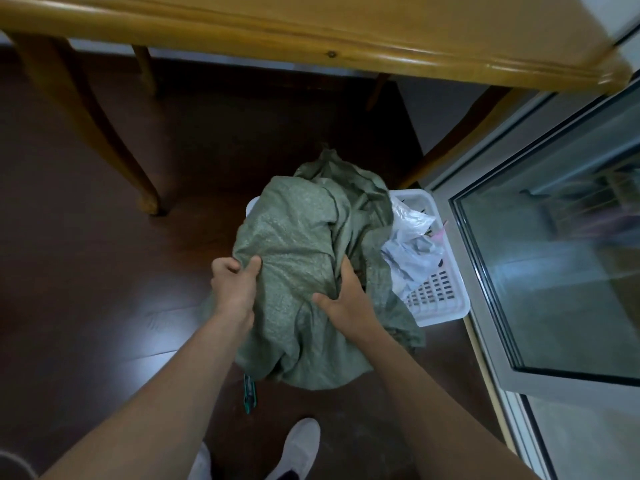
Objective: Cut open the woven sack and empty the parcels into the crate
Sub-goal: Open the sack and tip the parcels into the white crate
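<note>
Fingers [221, 266] of left hand [235, 292] curled, with thumb opposed, grasping a fold of woven sack [298, 237]. Right hand [349, 299] likewise clenched into bunched cloth at the sack's middle. Two spaced grips, probably to lift and shake the cloth rather than drag it. Sack draped over the left part of crate [440, 299], near edge trailing to floor [104, 271]. Parcels [412, 244] lying in the crate's exposed right side, touching the sack. Cannot tell which end is the mouth, nor whether anything remains inside. Cutter [250, 393] on the floor just beside the sack's near edge, away from both hands, indicating cutting finished and emptying in progress.
</note>
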